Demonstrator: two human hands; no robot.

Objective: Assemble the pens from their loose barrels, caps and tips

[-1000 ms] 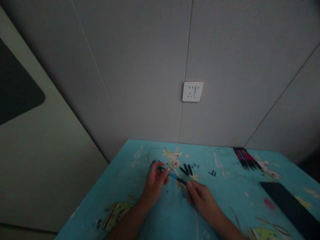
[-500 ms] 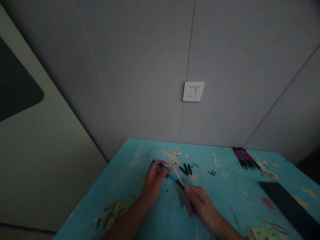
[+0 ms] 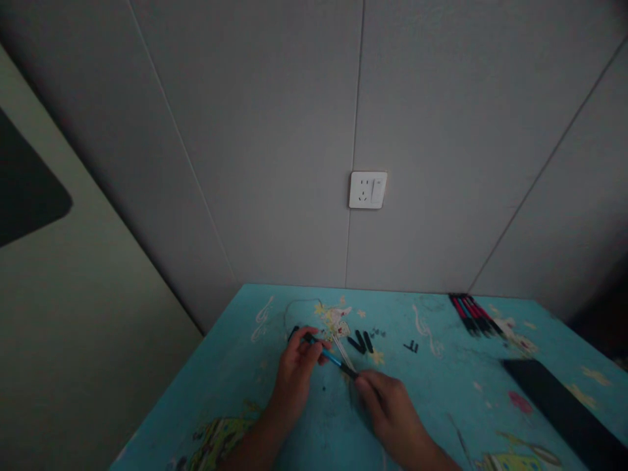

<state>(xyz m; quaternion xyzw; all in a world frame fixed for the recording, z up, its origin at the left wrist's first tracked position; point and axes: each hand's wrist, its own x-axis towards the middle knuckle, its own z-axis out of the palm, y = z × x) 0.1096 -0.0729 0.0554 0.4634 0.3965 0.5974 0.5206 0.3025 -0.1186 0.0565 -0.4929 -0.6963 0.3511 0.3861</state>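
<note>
A pen (image 3: pixel 333 358) with a blue barrel and black ends slants between my two hands, above the table. My left hand (image 3: pixel 294 369) is closed on its upper black end, thumb pressed along it. The lower black end is in the closed fingers of my right hand (image 3: pixel 392 405), and its tip is hidden there. Another dark piece (image 3: pixel 293 332) shows beside my left fingers, mostly covered. Thin whitish rods (image 3: pixel 345 353) lie on the table just behind the pen. Several short black tubes (image 3: pixel 362 342) rest close to them.
Small black parts (image 3: pixel 411 347) lie right of the tubes. A row of red, blue and black pens (image 3: pixel 471 315) sits at the back right. Nearer is a flat black board (image 3: pixel 549 396). The blue patterned table (image 3: pixel 220 366) meets a grey wall with a socket (image 3: pixel 367 190).
My right hand has turned at the pen's lower end, its back now more toward me. Both hands still hold the pen. The whole view has shifted slightly.
</note>
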